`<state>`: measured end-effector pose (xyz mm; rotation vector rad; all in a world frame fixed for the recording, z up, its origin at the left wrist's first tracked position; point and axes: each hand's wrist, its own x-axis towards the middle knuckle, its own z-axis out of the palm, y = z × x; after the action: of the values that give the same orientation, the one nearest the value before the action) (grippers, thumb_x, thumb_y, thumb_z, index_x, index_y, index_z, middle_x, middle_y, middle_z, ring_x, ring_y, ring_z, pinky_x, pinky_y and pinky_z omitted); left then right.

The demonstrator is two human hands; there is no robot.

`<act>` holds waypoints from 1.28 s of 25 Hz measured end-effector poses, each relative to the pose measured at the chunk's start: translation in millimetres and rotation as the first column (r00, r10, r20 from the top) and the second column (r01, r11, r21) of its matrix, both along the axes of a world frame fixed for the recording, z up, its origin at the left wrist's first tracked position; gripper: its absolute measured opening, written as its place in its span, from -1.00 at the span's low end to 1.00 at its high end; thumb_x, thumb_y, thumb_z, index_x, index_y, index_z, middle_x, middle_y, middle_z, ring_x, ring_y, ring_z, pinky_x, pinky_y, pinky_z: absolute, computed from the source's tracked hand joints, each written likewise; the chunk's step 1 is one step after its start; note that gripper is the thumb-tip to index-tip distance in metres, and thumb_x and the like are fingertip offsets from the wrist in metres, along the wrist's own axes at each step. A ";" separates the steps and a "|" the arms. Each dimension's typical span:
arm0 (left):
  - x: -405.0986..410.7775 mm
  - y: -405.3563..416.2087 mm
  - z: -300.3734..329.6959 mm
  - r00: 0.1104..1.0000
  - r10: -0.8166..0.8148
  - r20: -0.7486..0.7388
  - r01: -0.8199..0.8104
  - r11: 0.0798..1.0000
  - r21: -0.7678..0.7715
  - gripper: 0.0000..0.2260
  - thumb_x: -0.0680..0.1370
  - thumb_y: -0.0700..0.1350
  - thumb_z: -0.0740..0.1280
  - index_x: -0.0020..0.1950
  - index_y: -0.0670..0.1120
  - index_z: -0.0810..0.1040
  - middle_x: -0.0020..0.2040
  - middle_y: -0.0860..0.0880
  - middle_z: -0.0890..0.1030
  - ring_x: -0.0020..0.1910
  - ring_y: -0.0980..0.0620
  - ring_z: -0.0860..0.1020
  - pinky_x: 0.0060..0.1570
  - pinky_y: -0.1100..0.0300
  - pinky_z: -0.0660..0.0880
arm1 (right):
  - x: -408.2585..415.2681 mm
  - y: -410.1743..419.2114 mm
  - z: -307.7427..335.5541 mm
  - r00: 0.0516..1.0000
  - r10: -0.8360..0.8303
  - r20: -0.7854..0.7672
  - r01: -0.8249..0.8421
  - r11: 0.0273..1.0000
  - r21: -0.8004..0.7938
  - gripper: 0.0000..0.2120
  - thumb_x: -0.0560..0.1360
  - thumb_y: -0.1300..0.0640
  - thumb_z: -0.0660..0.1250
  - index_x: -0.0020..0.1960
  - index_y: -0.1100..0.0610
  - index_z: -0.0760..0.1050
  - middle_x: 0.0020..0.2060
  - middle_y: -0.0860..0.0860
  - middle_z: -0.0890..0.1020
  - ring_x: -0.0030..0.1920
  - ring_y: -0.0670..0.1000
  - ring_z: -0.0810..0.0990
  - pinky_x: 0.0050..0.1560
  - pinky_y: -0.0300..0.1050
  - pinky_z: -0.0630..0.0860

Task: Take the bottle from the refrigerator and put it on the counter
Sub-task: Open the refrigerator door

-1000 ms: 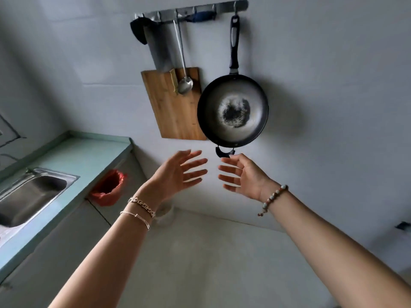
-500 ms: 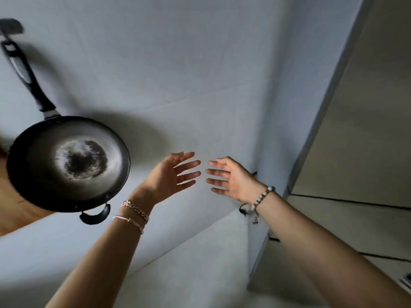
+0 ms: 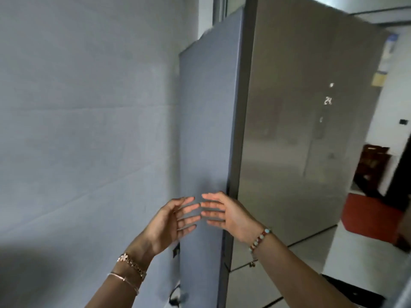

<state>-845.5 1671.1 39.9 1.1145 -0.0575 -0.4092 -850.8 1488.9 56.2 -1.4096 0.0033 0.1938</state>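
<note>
A tall silver-grey refrigerator [image 3: 300, 130] fills the right half of the view, its doors closed and a small lit display on the front. Its grey side panel [image 3: 206, 130] faces me. No bottle is in sight. My left hand [image 3: 171, 223] and my right hand [image 3: 224, 212] are both held out in front of the refrigerator's near corner, palms facing each other, fingers spread and fingertips almost meeting. Neither hand holds anything or touches the refrigerator.
A plain grey wall [image 3: 89, 130] takes up the left half. A black plug and cord [image 3: 175, 252] sit low beside the refrigerator's side. To the right, a doorway shows a red mat [image 3: 369, 216] and dark wooden furniture [image 3: 373, 165].
The view has swung right, from the hanging pan and counter to the refrigerator. Both hands stayed raised in front of me and have come closer together.
</note>
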 end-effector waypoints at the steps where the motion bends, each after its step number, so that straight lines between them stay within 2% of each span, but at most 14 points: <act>1: 4.7 -11.8 9.8 1.000 -0.011 0.020 0.011 1.000 -0.014 -0.73 0.55 -0.03 0.20 0.14 -0.03 0.60 0.18 -0.07 0.64 0.15 -0.13 0.57 0.35 -0.06 0.34 | -1.5 -7.0 12.8 0.996 -0.041 0.074 0.045 0.997 -0.060 -0.72 0.55 0.01 0.26 0.15 0.09 0.62 0.01 0.04 0.68 -0.07 0.00 0.66 -0.05 -0.16 0.53; 3: 12.1 -34.7 27.6 0.998 -0.025 0.061 0.027 0.999 -0.030 -0.75 0.55 -0.05 0.20 0.13 -0.05 0.60 0.11 -0.06 0.66 0.12 -0.11 0.57 0.32 -0.04 0.35 | -3.1 -16.7 36.2 0.950 -0.114 0.290 0.173 0.967 -0.185 -0.73 0.53 0.06 0.31 0.14 0.18 0.62 -0.04 0.07 0.69 -0.18 -0.10 0.67 -0.09 -0.20 0.52; 4: 14.4 -44.8 34.6 0.995 -0.042 0.085 0.044 0.999 -0.026 -0.76 0.55 -0.06 0.21 0.11 -0.06 0.60 0.05 -0.05 0.68 0.10 -0.10 0.58 0.30 -0.02 0.37 | -3.1 -19.9 45.5 0.870 -0.146 0.471 0.297 0.918 -0.264 -0.72 0.50 0.04 0.33 0.09 0.19 0.64 -0.09 0.06 0.71 -0.22 -0.16 0.67 -0.12 -0.21 0.53; 6: 19.5 -66.5 47.7 0.985 -0.068 0.158 0.066 0.998 0.017 -0.79 0.56 -0.10 0.23 0.10 -0.08 0.60 -0.02 -0.04 0.70 0.04 -0.07 0.60 0.22 0.02 0.43 | -0.3 -28.7 62.9 0.540 -0.088 0.837 0.652 0.674 -0.349 -0.71 0.39 -0.01 0.31 -0.03 0.11 0.69 -0.14 -0.01 0.73 -0.17 -0.14 0.67 -0.08 -0.17 0.57; 8: 19.3 -82.7 58.4 0.966 -0.033 0.255 0.019 0.998 0.057 -0.83 0.56 -0.18 0.25 0.06 -0.10 0.61 -0.04 -0.07 0.68 -0.03 -0.04 0.60 0.09 0.08 0.49 | 5.4 -35.0 81.6 0.169 0.096 0.981 0.912 0.362 -0.193 -0.77 0.34 0.06 0.32 -0.09 0.08 0.69 -0.07 0.03 0.70 0.02 0.03 0.59 0.05 -0.07 0.54; 9: 18.2 -89.9 63.8 0.949 0.003 0.314 -0.023 0.998 0.060 -0.85 0.55 -0.23 0.26 0.03 -0.11 0.61 -0.07 -0.08 0.66 -0.07 -0.03 0.59 0.05 0.11 0.49 | 9.1 -37.1 91.0 0.060 0.165 0.984 0.965 0.244 -0.100 -0.79 0.33 0.10 0.36 -0.10 0.09 0.69 0.02 0.07 0.68 0.12 0.09 0.52 0.15 0.01 0.51; 10: 16.3 -95.9 69.7 0.924 0.046 0.380 -0.074 0.996 0.059 -0.86 0.54 -0.26 0.29 0.03 -0.12 0.61 -0.07 -0.10 0.66 -0.07 -0.02 0.58 0.04 0.13 0.48 | 12.1 -37.3 100.6 0.025 0.211 0.977 0.986 0.157 -0.059 -0.79 0.30 0.12 0.40 -0.08 0.09 0.68 0.12 0.12 0.65 0.23 0.13 0.46 0.26 0.12 0.45; 13: 14.6 -109.7 88.2 0.809 0.162 0.566 -0.235 0.970 0.057 -0.77 0.48 -0.33 0.37 0.12 -0.18 0.55 -0.04 -0.11 0.64 -0.05 0.00 0.58 -0.03 0.25 0.53 | 25.6 -33.6 121.2 0.182 0.269 0.946 0.980 0.023 -0.196 -0.64 0.27 0.18 0.47 0.07 0.10 0.64 0.41 0.19 0.43 0.47 0.22 0.21 0.43 0.39 0.18; 16: 17.0 -117.0 98.3 0.774 0.192 0.603 -0.284 0.957 0.061 -0.82 0.47 -0.39 0.36 -0.01 -0.16 0.57 -0.17 -0.06 0.62 -0.11 0.00 0.56 -0.25 0.38 0.53 | 30.5 -26.2 128.1 0.260 0.261 0.930 0.964 -0.014 -0.266 -0.57 0.23 0.28 0.44 0.10 0.14 0.60 0.49 0.17 0.32 0.53 0.26 0.13 0.43 0.39 0.19; 20: 19.8 -114.5 96.1 0.791 0.195 0.580 -0.272 0.961 0.049 -0.75 0.47 -0.42 0.35 0.14 -0.30 0.59 -0.18 -0.07 0.64 -0.19 0.05 0.60 -0.24 0.34 0.55 | 21.5 -20.3 126.2 0.319 0.232 0.919 0.946 -0.013 -0.325 -0.60 0.26 0.30 0.41 0.10 0.21 0.59 0.55 0.13 0.23 0.56 0.25 0.05 0.45 0.32 0.20; 23: 8.9 -115.6 93.8 0.780 0.176 0.600 -0.261 0.964 0.057 -0.76 0.47 -0.41 0.35 0.13 -0.32 0.59 -0.17 -0.09 0.66 -0.19 0.03 0.62 -0.23 0.31 0.57 | 8.0 -21.5 124.4 0.346 0.192 0.918 0.937 -0.034 -0.347 -0.61 0.28 0.29 0.41 0.12 0.23 0.60 0.56 0.12 0.20 0.57 0.24 0.03 0.45 0.28 0.24; 26: -11.6 -125.5 89.5 0.756 0.151 0.637 -0.249 0.966 0.067 -0.83 0.45 -0.41 0.37 -0.01 -0.26 0.65 -0.18 -0.12 0.70 -0.11 -0.07 0.66 -0.11 0.17 0.61 | -20.7 -32.6 121.9 0.334 0.159 0.929 0.941 -0.012 -0.337 -0.60 0.33 0.28 0.38 0.17 0.23 0.59 0.57 0.12 0.17 0.57 0.22 0.02 0.40 0.19 0.36; 28: -31.5 -135.9 86.0 0.735 0.119 0.668 -0.237 0.968 0.088 -0.79 0.44 -0.41 0.37 -0.11 -0.13 0.69 -0.22 -0.05 0.73 -0.16 -0.02 0.68 -0.10 0.10 0.61 | -45.1 -45.9 118.9 0.283 0.128 0.951 0.957 0.019 -0.288 -0.62 0.37 0.28 0.38 0.19 0.22 0.59 0.57 0.10 0.18 0.58 0.18 0.01 0.38 0.10 0.41; 32: -86.6 -179.4 83.3 0.684 0.148 0.714 -0.277 0.959 0.067 -0.77 0.44 -0.33 0.41 -0.20 0.01 0.71 -0.27 -0.04 0.73 -0.23 -0.08 0.70 -0.15 -0.03 0.65 | -102.2 -88.0 112.9 0.159 0.068 0.985 0.986 0.036 -0.161 -0.69 0.45 0.27 0.40 0.19 0.19 0.60 0.56 0.08 0.21 0.57 0.16 0.05 0.42 -0.08 0.25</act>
<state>-932.1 1491.8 123.2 1.3824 -0.5790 0.2589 -953.0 1400.9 169.1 -2.3749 -0.1161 -1.7642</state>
